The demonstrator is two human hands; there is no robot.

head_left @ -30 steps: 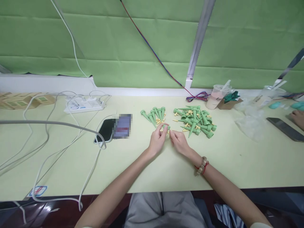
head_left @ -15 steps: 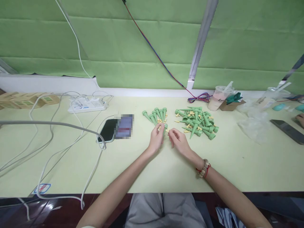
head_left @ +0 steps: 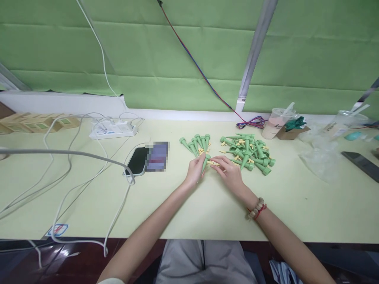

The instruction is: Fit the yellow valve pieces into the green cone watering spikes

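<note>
"On the bench (head_left: 177, 209), mid-view, what's where? Quick pls."

"Green watering spike (head_left: 205, 161) is in the L hand (head_left: 194, 171). Cap end's away from the person, pointed end twd them & a bit L."

"L fingers?"

"Clamped on the spike, thumb up nr the cap."

"And the R hand (head_left: 232, 173)?"

"Just R of the spike. Thumb + index sit a bit apart w/ a yellow valve (head_left: 212, 163) btwn them. Can't tell if it's pinched tight or only touched; too small."

"Key relation, then?"

"Valve vs. cap. Valve's at the cap's R side, long axis approx L–R, so crosswise to the spike. It lies twd the L hand from the R fingertips; R hand's the nearer one to it. Can't tell if its end touches the cap or sits in it."

"Surroundings?"

"Fwd & a bit L of the hands: fanned row of spikes (head_left: 193, 146), caps away, w/ loose yellow valves (head_left: 201, 151) by the tips. Fwd-R, nr the R hand: mixed pile (head_left: 245, 156) of green spikes & yellow pcs. Further L: phone (head_left: 136, 161), power strip (head_left: 114, 130) beyond it. Far R: drink cup (head_left: 276, 124) beside a cardboard box (head_left: 288, 135)."
</note>
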